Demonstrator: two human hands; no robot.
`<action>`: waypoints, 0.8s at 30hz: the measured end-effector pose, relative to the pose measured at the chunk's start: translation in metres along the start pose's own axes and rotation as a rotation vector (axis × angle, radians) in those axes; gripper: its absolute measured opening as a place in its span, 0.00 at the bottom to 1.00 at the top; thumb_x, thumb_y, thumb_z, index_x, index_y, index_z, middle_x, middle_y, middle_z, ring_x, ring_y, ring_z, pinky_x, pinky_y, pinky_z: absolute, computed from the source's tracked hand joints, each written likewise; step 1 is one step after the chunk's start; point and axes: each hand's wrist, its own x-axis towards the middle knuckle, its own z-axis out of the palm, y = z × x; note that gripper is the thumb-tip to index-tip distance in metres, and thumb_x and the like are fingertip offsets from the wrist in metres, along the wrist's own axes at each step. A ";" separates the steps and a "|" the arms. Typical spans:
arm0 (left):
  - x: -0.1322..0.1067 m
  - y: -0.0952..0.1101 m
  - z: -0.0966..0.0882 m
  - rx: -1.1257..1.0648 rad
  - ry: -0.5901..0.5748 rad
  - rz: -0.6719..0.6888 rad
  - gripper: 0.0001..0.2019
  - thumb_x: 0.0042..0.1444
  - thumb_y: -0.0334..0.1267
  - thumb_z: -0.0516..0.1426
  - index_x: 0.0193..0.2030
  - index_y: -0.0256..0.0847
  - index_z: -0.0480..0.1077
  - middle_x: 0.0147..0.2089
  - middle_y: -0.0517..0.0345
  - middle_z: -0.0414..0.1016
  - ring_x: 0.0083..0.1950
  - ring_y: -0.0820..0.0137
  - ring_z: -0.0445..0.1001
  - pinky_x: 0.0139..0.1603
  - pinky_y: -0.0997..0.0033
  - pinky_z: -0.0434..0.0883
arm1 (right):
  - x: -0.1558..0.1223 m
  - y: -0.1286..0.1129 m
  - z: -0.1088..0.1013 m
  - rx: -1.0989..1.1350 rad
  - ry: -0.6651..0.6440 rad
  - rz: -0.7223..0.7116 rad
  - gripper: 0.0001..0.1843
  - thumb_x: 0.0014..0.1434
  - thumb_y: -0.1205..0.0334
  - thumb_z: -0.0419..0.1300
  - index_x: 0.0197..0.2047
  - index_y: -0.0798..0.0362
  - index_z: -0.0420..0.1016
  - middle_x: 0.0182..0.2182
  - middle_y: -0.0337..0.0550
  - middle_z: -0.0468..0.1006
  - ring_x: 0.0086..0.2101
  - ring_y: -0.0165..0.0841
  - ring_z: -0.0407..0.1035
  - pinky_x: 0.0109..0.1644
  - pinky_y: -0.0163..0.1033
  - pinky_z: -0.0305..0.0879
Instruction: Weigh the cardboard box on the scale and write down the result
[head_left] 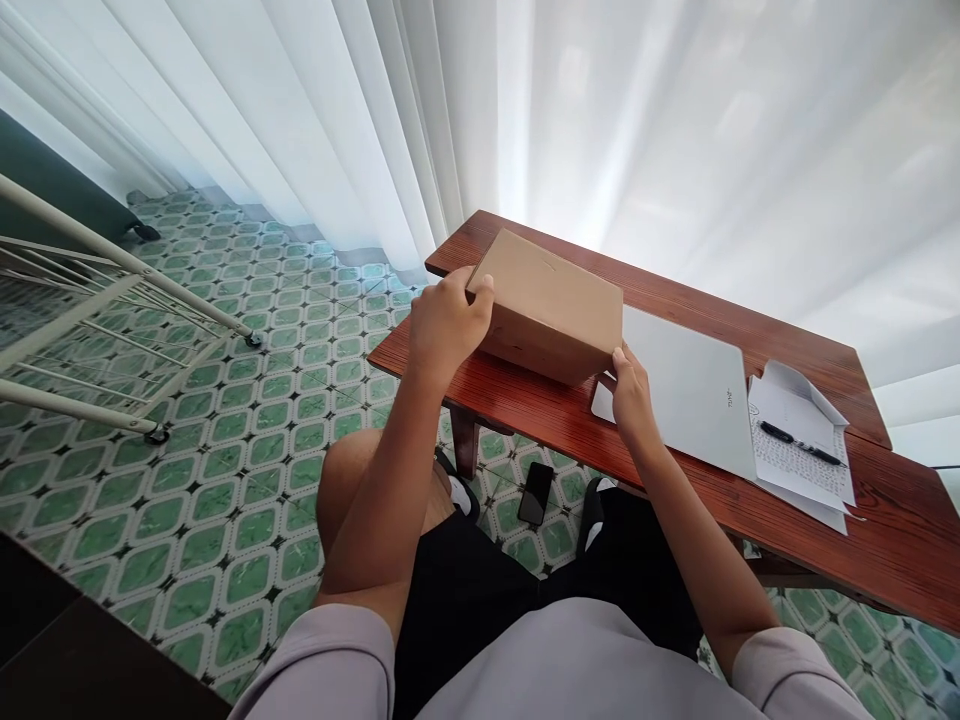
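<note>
A closed brown cardboard box (551,300) rests on the left end of a dark red wooden table (675,470). My left hand (446,325) grips the box's left end, fingers over its top edge. My right hand (630,390) holds the box's near right corner, fingertips against its side. The box partly overlaps a closed silver laptop (694,390) lying flat to its right.
Right of the laptop lie written paper sheets (799,450) with a black pen (799,442) on top. A black phone (535,493) lies on the green tiled floor under the table. A white metal rack (97,330) stands at left; white curtains (600,110) hang behind the table.
</note>
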 end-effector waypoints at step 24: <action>0.003 -0.004 0.007 0.102 -0.007 -0.023 0.25 0.67 0.53 0.43 0.55 0.39 0.72 0.47 0.41 0.80 0.52 0.45 0.77 0.57 0.50 0.68 | -0.003 0.006 0.001 -0.088 -0.030 -0.025 0.28 0.69 0.44 0.46 0.67 0.42 0.68 0.66 0.40 0.68 0.61 0.40 0.65 0.64 0.52 0.69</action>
